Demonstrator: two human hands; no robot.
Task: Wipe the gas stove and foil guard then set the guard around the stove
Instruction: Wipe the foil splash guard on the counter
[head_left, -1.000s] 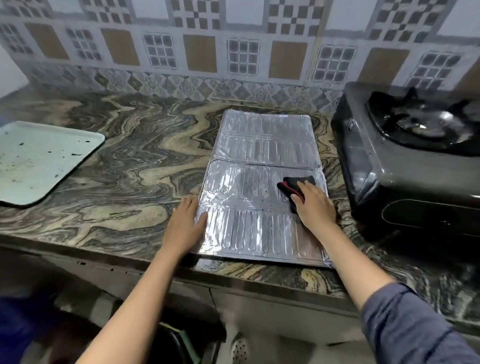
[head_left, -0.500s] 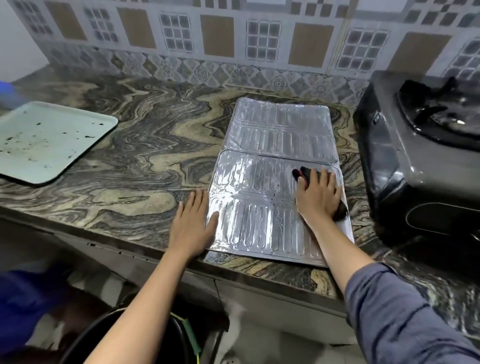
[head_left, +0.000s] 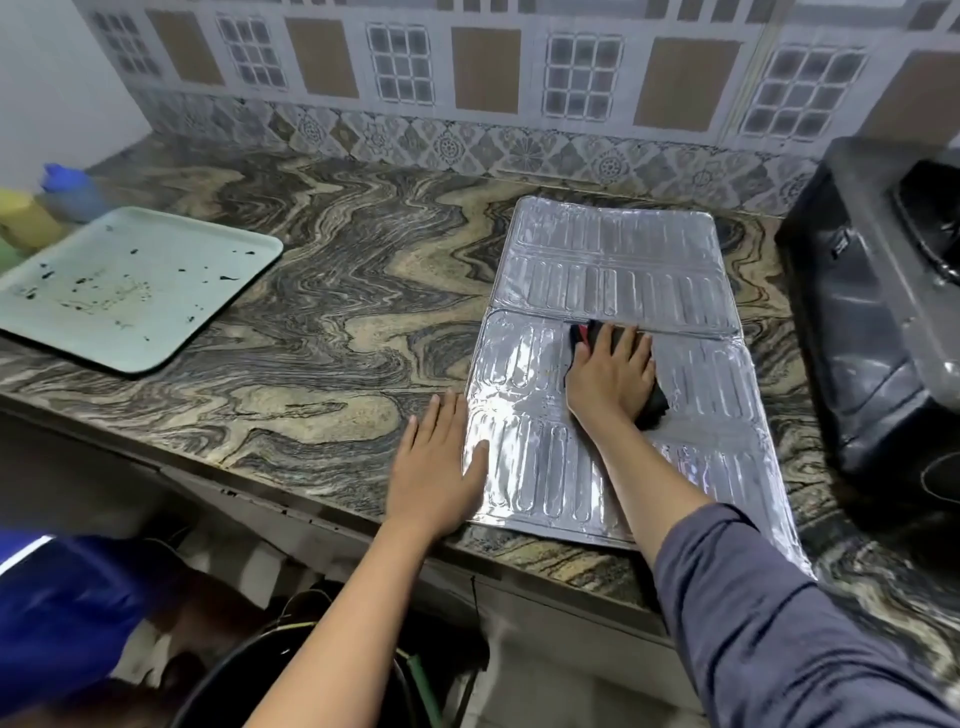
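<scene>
The silver foil guard (head_left: 613, 270) lies flat and unfolded on the marble counter (head_left: 322, 322), its near edge at the counter's front. My right hand (head_left: 610, 379) presses a dark cloth (head_left: 655, 405) with a red trim onto the guard's near panel, close to the fold line. My left hand (head_left: 439, 467) lies flat with fingers together at the guard's near left corner, thumb on the foil. The black gas stove (head_left: 872, 322) stands to the right of the guard, partly cut off by the frame edge.
A pale green tray (head_left: 130, 291) with dark specks sits at the left of the counter. Behind it stand a blue-capped bottle (head_left: 70, 195) and a yellow one (head_left: 23, 218). A dark bucket (head_left: 291, 670) is below the counter edge. Tiled wall (head_left: 467, 83) runs behind.
My right hand has slid the cloth leftward across the near panel toward the middle. My left hand stays at the guard's left corner. The view has shifted left.
</scene>
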